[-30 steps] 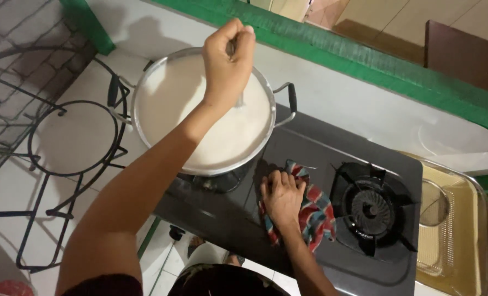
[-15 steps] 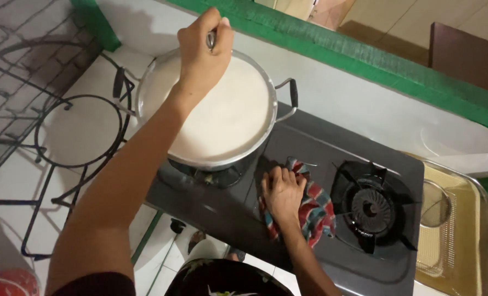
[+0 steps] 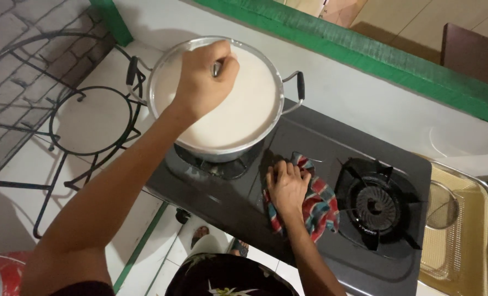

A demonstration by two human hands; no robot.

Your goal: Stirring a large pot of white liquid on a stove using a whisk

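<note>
Overhead, the left hand is closed in a fist around a thin metal utensil handle, held above the far-left part of a wide, round metal pot filled nearly to its rim with smooth white liquid. What sort of utensil it is cannot be told; only the short handle stub shows by the knuckles. Pot sits on the left burner of a black glass two-burner gas stove, near the stove's far-left corner, its black-gripped side handle pointing toward the right.

Right hand lies flat, fingers together and only slightly curled, pressing a striped red, blue and white cloth against the stove top, between the two burners near the front edge. It grips nothing; palm down on the cloth.

Right burner, black cast grate, bare, just beside the cloth. Past the stove's right edge, a pale yellow rectangular tray holds a small wire-mesh strainer. Left of the stove, a black wire ring stand on white tile. Green-painted ledge runs along the far side.
</note>
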